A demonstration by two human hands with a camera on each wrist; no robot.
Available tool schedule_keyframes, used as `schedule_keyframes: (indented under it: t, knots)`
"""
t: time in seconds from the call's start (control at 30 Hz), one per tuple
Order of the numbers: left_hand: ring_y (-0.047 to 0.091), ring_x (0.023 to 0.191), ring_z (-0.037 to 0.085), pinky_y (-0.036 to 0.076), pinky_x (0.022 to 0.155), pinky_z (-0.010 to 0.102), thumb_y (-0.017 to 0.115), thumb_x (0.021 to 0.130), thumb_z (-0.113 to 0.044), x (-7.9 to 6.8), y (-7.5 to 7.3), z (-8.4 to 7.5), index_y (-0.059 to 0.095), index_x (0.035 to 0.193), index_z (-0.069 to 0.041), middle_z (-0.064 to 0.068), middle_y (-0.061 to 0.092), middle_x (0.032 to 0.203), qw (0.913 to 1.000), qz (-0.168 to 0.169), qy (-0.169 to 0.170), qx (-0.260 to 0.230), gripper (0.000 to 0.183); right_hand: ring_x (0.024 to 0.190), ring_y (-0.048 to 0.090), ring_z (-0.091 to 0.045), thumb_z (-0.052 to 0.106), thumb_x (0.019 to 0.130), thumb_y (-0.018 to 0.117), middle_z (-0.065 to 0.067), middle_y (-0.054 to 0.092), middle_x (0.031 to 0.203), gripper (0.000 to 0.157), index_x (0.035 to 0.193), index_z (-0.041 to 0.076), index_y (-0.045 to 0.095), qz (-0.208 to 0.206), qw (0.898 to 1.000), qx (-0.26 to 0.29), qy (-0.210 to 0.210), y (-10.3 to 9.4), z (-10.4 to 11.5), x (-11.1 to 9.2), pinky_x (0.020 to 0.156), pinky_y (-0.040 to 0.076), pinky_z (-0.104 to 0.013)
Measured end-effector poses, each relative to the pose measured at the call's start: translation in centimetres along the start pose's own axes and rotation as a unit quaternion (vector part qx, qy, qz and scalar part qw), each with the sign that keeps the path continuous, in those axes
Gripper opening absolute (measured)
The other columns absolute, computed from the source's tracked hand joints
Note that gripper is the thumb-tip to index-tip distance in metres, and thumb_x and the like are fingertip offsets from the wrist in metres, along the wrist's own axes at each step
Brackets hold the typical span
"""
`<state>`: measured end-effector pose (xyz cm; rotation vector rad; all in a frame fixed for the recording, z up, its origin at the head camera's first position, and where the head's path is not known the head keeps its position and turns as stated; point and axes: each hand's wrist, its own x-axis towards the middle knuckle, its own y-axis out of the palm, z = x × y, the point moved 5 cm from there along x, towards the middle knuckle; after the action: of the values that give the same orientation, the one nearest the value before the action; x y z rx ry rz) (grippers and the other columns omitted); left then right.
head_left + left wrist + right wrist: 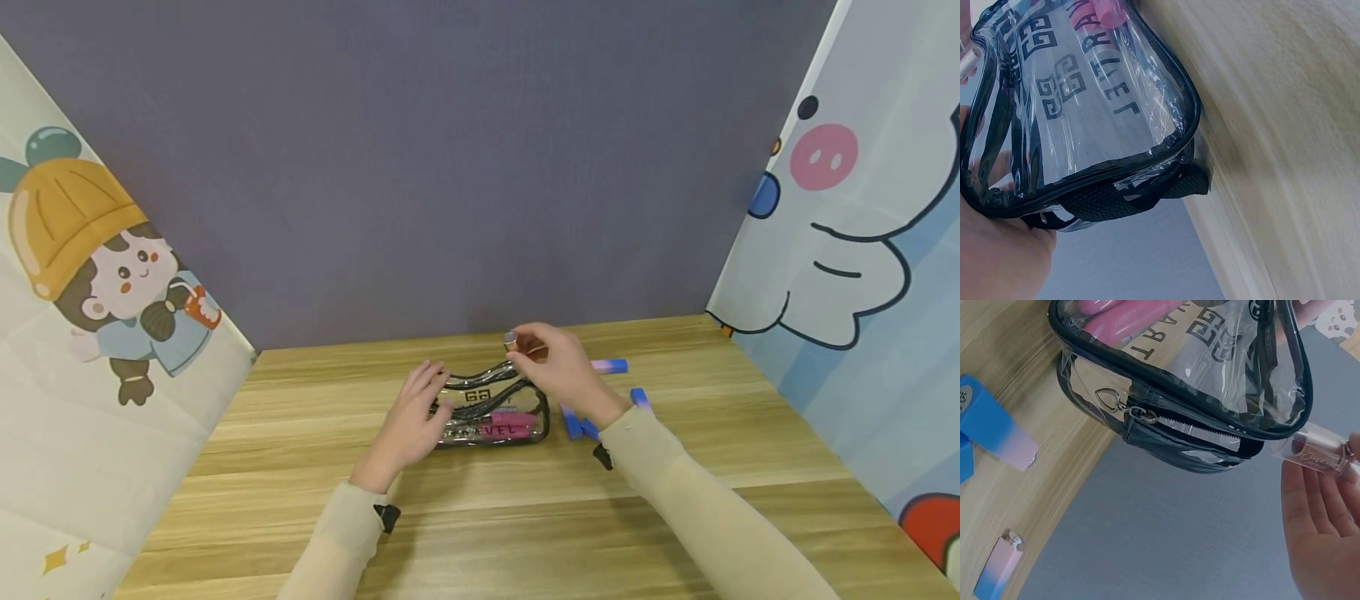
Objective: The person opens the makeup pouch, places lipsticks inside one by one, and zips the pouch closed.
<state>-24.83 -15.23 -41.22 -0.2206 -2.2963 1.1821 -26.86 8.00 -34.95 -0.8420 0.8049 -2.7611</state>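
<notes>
A clear zippered toiletry bag (542,417) with black piping and printed lettering stands on the table. Pink tubes (1132,322) lie inside it. My left hand (408,417) is at the bag's left end, fingers extended along it; part of this hand shows through the clear plastic in the left wrist view. Just above the bag's right side, my right hand (558,362) pinches a small clear bottle (1317,449) with cursive lettering and brownish-pink colour. In the right wrist view, the zipper (1197,432) with its heart-shaped pull (1109,399) runs along the bag's edge.
Several blue-to-pink boxy tubes lie right of the bag, among them one farther back (611,366) and one close to the bag (572,422). A grey panel (465,167) rises behind the wooden table (300,492). Cartoon-printed sheets (67,400) flank both sides.
</notes>
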Motion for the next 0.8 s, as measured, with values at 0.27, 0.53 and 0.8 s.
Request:
schedule_keyframes:
  t: [0.27,0.53,0.8]
  knots:
    - [0.025,0.151,0.039,0.02,0.122,0.055,0.05,0.103,-0.026,0.03,-0.01,-0.02,0.048,0.148,0.003,0.019,0.038,0.159,1.0,-0.003,0.0,-0.001,0.054,0.095,0.068,-0.017,0.015,0.095,0.073,-0.002,0.069,0.103,0.031,0.124,0.005,0.067,0.004,1.0,-0.007,0.007,0.29,-0.07,-0.05,0.086,0.059,-0.036]
    - [0.023,0.152,0.037,0.02,0.123,0.054,0.049,0.103,-0.026,-0.08,0.04,0.1,0.047,0.148,0.003,0.018,0.037,0.16,1.0,0.001,-0.005,0.001,0.054,0.096,0.067,-0.015,0.017,0.096,0.073,0.0,0.069,0.103,0.032,0.125,0.007,0.066,0.012,1.0,-0.009,0.019,0.54,-0.37,0.0,0.088,0.058,-0.035]
    - [0.024,0.151,0.038,0.02,0.123,0.054,0.049,0.103,-0.027,-0.03,0.14,0.14,0.048,0.147,0.004,0.018,0.038,0.159,1.0,-0.001,-0.002,0.004,0.054,0.095,0.067,-0.015,0.016,0.095,0.073,0.0,0.069,0.103,0.032,0.125,0.006,0.066,0.017,1.0,-0.007,0.024,0.79,-0.6,0.12,0.088,0.058,-0.035]
